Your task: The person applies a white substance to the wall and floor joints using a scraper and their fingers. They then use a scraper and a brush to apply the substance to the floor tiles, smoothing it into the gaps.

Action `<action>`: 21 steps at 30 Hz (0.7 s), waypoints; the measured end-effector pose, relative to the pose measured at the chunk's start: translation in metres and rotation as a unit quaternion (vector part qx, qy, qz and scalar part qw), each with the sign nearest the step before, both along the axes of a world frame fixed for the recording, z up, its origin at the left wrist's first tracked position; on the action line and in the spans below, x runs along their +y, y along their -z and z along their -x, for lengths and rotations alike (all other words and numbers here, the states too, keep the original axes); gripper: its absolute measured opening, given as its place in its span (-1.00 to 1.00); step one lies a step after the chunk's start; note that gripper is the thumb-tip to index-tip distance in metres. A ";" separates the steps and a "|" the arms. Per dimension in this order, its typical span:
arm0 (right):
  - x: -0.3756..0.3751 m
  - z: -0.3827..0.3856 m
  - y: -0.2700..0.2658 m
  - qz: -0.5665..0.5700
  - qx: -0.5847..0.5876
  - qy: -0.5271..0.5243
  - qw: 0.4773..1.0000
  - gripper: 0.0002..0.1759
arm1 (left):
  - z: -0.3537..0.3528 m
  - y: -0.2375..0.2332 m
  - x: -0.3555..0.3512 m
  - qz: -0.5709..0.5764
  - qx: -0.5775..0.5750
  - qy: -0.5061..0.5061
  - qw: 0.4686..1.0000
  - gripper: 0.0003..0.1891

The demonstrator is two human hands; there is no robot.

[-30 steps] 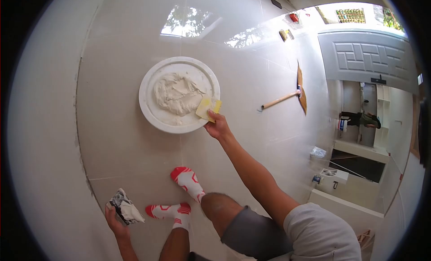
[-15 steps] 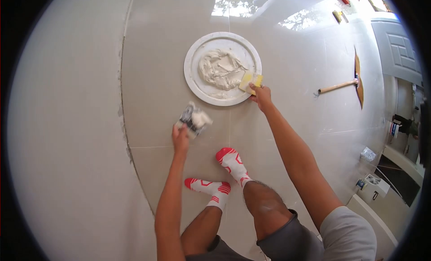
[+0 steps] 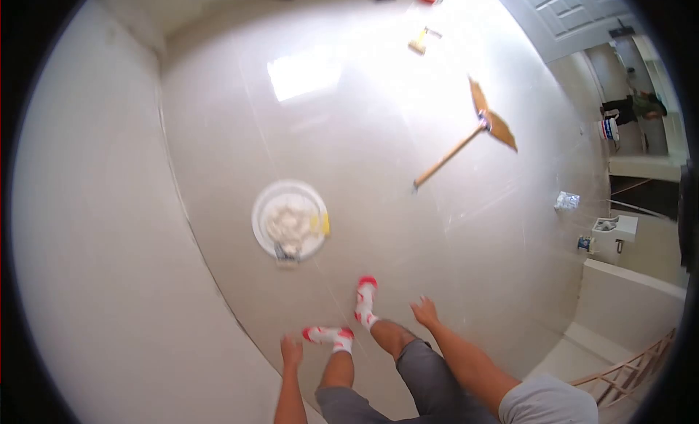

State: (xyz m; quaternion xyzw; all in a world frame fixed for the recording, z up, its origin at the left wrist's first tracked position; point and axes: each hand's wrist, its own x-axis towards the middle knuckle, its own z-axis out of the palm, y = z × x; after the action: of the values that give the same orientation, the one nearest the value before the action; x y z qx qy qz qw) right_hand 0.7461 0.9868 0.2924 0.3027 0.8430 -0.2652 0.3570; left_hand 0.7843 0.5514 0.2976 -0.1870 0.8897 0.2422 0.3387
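Tray: the round white tray (image 3: 258,233) lies flat on the glossy tiled floor (image 3: 378,227), out beyond the feet and apart from both hands.
Paste: a rough, pale heap of paste (image 3: 286,221) sits in the middle of the tray.
Yellow scraper: the yellow scraper (image 3: 323,224) rests at the tray's right edge.
Dark scraper: the dark scraper (image 3: 286,255) lies at the tray's near edge, beside the paste; blur hides its finer outline.
Left hand: the left hand (image 3: 291,350) is below the tray, near the wall (image 3: 145,278); the dark scraper is the nearer of the two scrapers, well apart from it. Blur leaves it unclear whether the fingers are apart or together.
Right hand: the right hand (image 3: 424,312) is below and to the right of the tray, its fingers apart, with both scrapers well away from it.
Feet: two feet in red and white socks (image 3: 365,296) stand between the tray and the person's body.
Broom: the wooden-handled broom (image 3: 450,156) lies up and to the right of the tray, its brown head pointing away from it.
Background: far right of the tray are a crumpled bag (image 3: 566,201), a bucket (image 3: 609,129) and another person (image 3: 641,107).
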 end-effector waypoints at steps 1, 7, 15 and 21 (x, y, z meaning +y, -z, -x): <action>0.012 0.007 -0.047 0.008 -0.016 0.018 1.000 -0.27 | -0.016 -0.033 -0.004 0.036 -0.014 -0.025 0.999 -0.58; 0.088 0.086 -0.137 -0.049 0.055 0.096 0.993 -0.38 | -0.023 -0.150 -0.004 0.010 -0.046 -0.331 0.943 -0.87; 0.165 0.315 -0.153 -0.020 0.358 0.110 0.927 -0.47 | 0.188 -0.146 0.112 -0.037 -0.005 -0.142 0.989 -0.60; 0.190 0.459 -0.131 0.009 0.251 0.097 0.963 -0.45 | 0.513 -0.201 0.197 -0.101 0.121 -0.192 0.969 -0.60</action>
State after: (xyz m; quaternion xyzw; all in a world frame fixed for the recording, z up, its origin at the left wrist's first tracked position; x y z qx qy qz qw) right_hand 0.2873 1.1769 0.4236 0.3036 0.8698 -0.3731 0.1095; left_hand 0.2713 0.7485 0.4988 -0.2885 0.8426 0.4119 0.1927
